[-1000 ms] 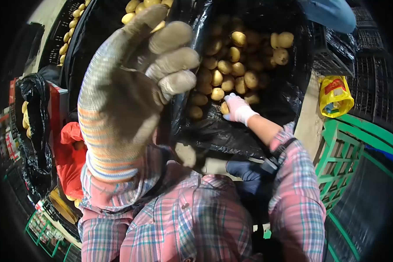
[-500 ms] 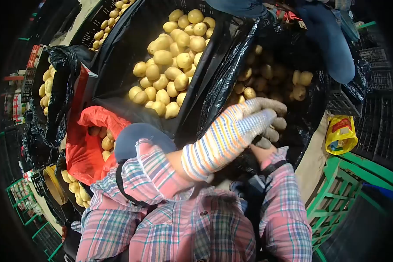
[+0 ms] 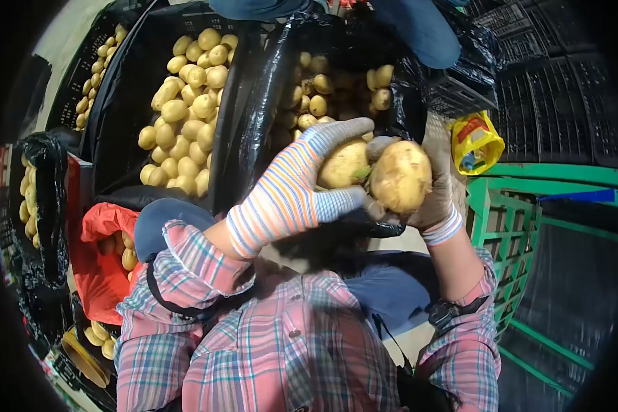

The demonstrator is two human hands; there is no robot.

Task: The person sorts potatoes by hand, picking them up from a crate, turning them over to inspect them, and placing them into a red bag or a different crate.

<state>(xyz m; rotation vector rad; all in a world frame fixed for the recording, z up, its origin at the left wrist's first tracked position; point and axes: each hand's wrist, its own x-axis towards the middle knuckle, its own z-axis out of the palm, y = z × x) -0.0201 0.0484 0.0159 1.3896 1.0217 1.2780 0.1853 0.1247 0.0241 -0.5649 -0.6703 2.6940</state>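
Note:
My left hand (image 3: 288, 189), in a striped knit glove with grey fingers, is closed round a yellow potato (image 3: 342, 165). A small green bit shows at that potato's right edge. Beside it, a larger potato (image 3: 401, 177) with brownish patches rests in my gloved right hand (image 3: 438, 185), whose fingers curl behind and under it. The two potatoes are close together, and I cannot tell whether they touch. Both hands are above the near end of a crate lined with black plastic (image 3: 257, 130), where more potatoes (image 3: 318, 105) lie in shadow.
Left of it stands a black-lined crate (image 3: 120, 130) of yellow potatoes. A red bag (image 3: 89, 268) with potatoes is at lower left. To the right are a yellow bag (image 3: 484, 145), stacked black crates (image 3: 556, 103) and a green frame (image 3: 508, 230). Another person's blue-clad leg (image 3: 419, 31) is at the far side.
My hands, earlier overlapping over the crate, are now drawn apart, each with a potato in view. The camera view has shifted, so the crates appear further left.

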